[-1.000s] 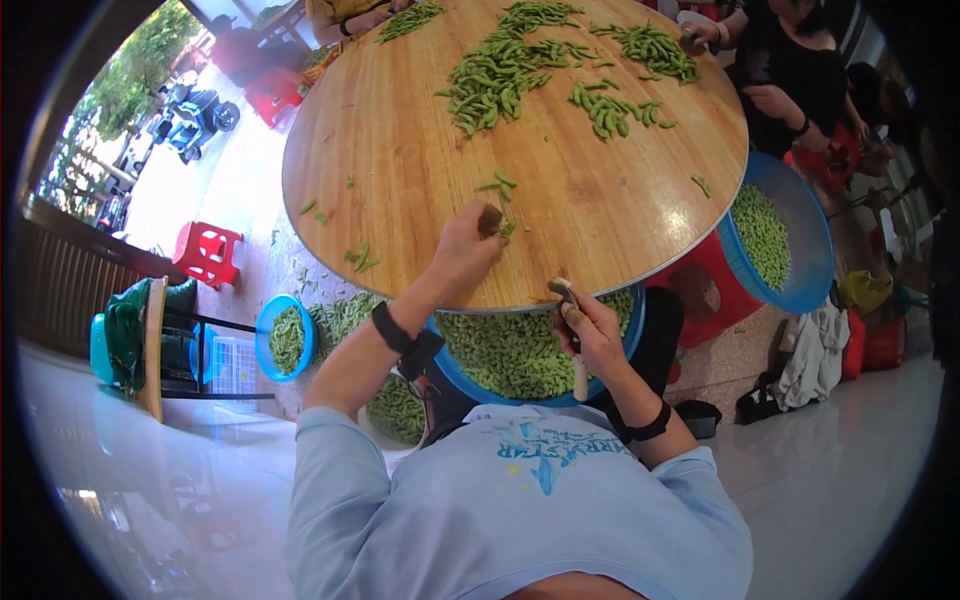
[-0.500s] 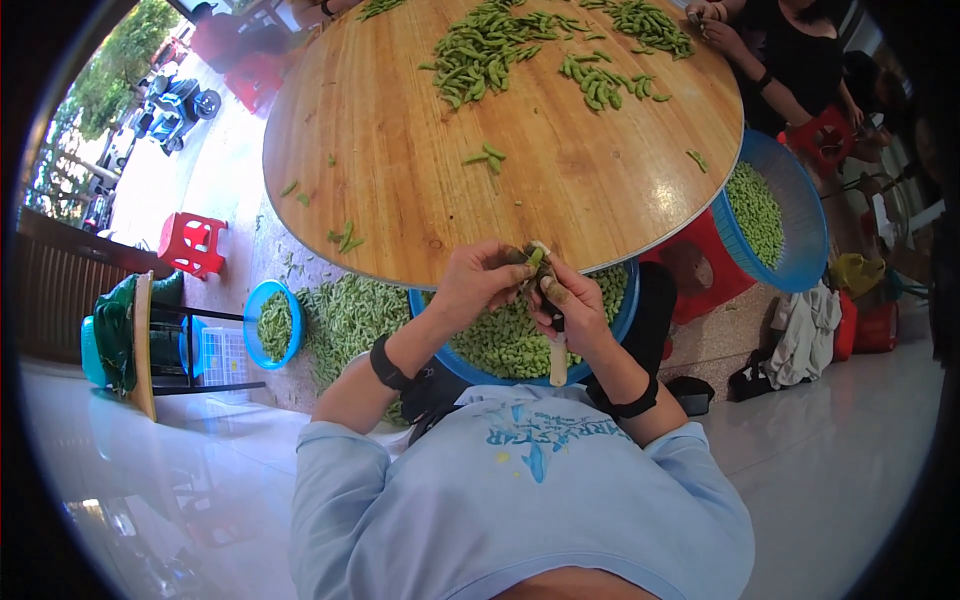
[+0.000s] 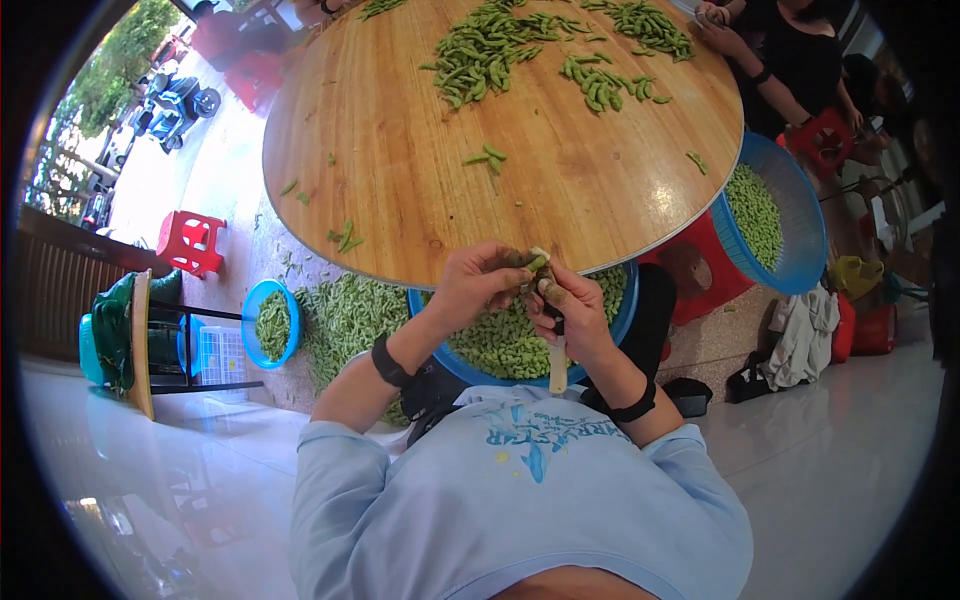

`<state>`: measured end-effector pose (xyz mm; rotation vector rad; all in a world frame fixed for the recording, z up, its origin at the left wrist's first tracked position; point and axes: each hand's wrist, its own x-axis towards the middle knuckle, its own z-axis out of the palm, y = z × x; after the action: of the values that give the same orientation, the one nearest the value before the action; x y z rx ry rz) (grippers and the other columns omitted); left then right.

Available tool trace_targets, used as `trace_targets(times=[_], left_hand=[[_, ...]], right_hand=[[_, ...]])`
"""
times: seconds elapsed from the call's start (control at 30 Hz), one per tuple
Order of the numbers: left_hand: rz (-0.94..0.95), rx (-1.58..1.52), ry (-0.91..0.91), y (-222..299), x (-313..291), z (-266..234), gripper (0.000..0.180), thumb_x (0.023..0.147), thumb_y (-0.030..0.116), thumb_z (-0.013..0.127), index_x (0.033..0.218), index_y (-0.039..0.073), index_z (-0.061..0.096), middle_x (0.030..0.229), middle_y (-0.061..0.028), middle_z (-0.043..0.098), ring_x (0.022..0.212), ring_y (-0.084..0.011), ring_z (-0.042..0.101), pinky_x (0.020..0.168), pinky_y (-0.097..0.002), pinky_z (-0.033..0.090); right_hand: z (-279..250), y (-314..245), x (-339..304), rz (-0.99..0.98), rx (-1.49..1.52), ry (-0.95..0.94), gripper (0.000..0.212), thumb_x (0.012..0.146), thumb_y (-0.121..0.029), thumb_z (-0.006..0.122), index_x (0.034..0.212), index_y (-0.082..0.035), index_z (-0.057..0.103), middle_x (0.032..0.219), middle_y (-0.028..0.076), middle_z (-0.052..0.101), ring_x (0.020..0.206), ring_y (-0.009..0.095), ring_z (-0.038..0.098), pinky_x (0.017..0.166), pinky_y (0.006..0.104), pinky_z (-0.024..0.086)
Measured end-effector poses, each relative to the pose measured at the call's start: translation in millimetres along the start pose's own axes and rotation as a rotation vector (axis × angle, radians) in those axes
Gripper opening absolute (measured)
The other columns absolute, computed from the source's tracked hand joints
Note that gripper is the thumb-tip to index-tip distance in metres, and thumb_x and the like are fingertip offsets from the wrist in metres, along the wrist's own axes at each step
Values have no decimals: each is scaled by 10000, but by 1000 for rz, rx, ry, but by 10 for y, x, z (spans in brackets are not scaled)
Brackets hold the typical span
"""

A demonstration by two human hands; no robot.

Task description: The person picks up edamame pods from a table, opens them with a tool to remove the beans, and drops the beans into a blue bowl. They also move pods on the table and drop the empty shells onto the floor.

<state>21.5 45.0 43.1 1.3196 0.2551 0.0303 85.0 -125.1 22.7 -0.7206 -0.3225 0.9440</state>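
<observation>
My left hand (image 3: 482, 280) is closed in a pinch on a green bean pod (image 3: 538, 262), just off the near edge of the round table. Close beside it, my right hand (image 3: 578, 312) is closed round a small tool with a cream handle (image 3: 558, 368) and a black section. The tool's working end is hidden among the fingers, and its handle points back toward my shirt. Both sets of fingertips meet at the pod. Under my hands a blue basin (image 3: 630, 315) holds many shelled green beans (image 3: 500, 340).
The wooden table (image 3: 390, 190) bears heaped pods (image 3: 485, 65) and a few strays. Pods (image 3: 350, 315) also cover the floor at left, by a small blue basin (image 3: 295, 345) and a red stool (image 3: 192, 243). Another blue basin (image 3: 800, 215) stands right, near a person's hand (image 3: 722, 38).
My fingers have shifted slightly round the pod, which shows a little more at its tip. The tool's handle has tilted a touch. Otherwise the hands stay in place.
</observation>
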Motion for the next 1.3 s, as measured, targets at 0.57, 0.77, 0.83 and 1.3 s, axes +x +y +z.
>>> trace_targets(times=[0.57,0.77,0.83,1.3], left_hand=[[690,1182,11,52,-95,22,204,793,49,658,979,-15,605,813,-180,604,667,-329,591,584,-357,471],[198,480,35,16,-83,34,161,862,101,625,967,-21,636,682,-60,602,572,-153,575,509,-289,436],[-124,117,46,1,-77,13,193,884,122,623,1003,-30,636,680,-7,593,603,-65,546,505,-250,427],[31,434,-8,-99,-116,33,155,888,129,621,956,-9,603,706,21,571,602,-33,505,516,-196,398]], right_hand=[[-90,21,-39,208,303,43,246,945,-159,533,1168,-55,539,772,55,506,520,71,385,400,178,330],[-108,21,-29,167,259,39,246,951,-165,521,1163,-43,547,772,64,530,505,72,378,400,183,326],[-113,23,-21,159,229,41,247,952,-164,517,1164,-42,549,768,64,534,501,71,376,400,184,324],[-199,53,84,-590,-1178,167,293,811,24,594,1099,29,539,824,111,589,698,196,596,628,297,475]])
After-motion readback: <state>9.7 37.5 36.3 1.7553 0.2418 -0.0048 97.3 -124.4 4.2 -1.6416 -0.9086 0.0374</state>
